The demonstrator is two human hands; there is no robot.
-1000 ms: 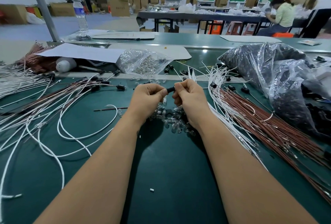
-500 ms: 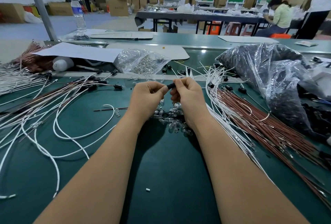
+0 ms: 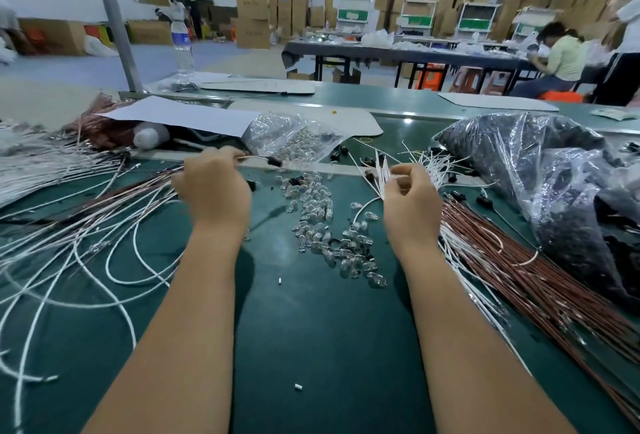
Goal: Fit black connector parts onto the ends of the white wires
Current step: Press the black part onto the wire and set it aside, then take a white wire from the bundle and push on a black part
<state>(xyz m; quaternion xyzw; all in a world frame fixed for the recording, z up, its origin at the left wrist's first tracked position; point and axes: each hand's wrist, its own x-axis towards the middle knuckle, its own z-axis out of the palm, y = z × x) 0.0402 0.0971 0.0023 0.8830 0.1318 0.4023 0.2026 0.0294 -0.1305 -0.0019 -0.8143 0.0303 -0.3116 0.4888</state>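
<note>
Between fits: left hand [image 3: 213, 187] pinching capped wire [image 3: 258, 158], right hand [image 3: 410, 196] pinching bare wires [image 3: 382, 175]. Next: isolate one, add connector.

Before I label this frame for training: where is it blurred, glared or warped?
Head view: seated worker at the far right is motion-smeared; ceiling lamps glare on the clear bag; wide-angle bends the table edge; both hands, left hand and right hand, are reasonably sharp.
</note>
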